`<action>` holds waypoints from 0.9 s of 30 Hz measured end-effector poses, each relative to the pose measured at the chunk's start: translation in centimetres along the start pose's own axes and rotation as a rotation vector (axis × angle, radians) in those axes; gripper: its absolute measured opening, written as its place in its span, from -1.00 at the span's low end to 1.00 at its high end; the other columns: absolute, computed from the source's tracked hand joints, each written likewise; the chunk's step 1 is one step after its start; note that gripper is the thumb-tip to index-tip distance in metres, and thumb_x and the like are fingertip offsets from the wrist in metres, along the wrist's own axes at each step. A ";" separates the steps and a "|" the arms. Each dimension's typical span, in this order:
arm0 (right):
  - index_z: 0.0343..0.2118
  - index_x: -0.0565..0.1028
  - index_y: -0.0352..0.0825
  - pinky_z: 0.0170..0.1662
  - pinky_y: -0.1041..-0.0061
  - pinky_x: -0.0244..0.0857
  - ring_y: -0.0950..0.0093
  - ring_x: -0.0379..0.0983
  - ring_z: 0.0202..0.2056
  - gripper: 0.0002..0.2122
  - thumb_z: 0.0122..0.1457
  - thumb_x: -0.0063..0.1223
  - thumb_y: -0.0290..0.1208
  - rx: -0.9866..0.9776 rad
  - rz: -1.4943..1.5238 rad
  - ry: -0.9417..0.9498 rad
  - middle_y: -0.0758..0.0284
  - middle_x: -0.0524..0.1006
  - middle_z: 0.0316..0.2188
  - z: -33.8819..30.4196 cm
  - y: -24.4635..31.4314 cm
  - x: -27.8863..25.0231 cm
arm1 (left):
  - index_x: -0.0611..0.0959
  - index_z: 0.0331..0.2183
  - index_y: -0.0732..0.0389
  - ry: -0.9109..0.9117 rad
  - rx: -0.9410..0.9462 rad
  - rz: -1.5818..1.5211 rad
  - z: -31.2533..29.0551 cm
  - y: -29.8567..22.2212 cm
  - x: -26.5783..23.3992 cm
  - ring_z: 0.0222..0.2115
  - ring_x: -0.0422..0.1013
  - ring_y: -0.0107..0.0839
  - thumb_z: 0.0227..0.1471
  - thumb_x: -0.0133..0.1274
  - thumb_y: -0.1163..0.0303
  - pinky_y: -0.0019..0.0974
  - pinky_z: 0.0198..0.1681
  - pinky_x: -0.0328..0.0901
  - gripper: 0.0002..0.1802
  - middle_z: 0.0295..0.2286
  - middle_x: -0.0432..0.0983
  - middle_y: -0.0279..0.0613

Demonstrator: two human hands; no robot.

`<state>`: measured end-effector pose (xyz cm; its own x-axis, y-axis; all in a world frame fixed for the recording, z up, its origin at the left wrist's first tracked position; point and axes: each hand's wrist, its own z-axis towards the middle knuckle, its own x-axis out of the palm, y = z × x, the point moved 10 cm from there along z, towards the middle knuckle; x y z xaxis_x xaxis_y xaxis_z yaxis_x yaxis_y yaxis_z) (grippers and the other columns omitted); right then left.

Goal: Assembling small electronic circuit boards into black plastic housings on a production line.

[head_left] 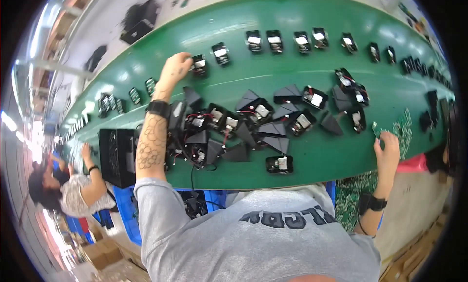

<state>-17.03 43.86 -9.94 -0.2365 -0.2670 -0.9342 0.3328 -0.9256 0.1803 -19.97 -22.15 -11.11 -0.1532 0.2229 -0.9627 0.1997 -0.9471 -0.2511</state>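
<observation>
At the far left of the green bench, my left hand (177,69) has its fingers bent against the left edge of an open black plastic housing (199,66) with a pale part inside. My right hand (388,150), at the right of the bench, pinches what looks like a small green circuit board (375,128). Beside it spreads a pile of small green circuit boards (404,130). Between my arms lie several black wedge-shaped covers (273,129) and wired black housings (303,121). One housing (279,164) sits alone near the front edge.
More open housings (274,41) form a row along the far side of the bench (234,79). A black bin (117,157) stands left of my left arm. Below the front edge are a blue crate (129,213) and more circuit boards (353,199). Another person (80,191) works at far left.
</observation>
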 end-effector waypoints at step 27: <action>-0.05 0.48 -0.49 -0.50 0.72 0.26 0.67 0.39 -0.57 -0.74 0.23 -0.09 -0.57 0.016 1.435 0.546 0.40 0.43 -0.42 3.5 22.3 3.6 | 0.24 0.19 0.20 0.497 -0.482 -1.932 -22.0 -24.1 4.8 -0.06 0.44 -0.18 0.10 -0.14 0.47 -0.20 -0.22 0.52 -0.41 -0.06 0.42 -0.07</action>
<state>-13.69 21.30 -8.23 0.6199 -0.7841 0.0294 -0.0296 0.0140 0.9995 -4.22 6.85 -11.93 -0.2299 0.7590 0.6091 0.3335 0.6494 -0.6834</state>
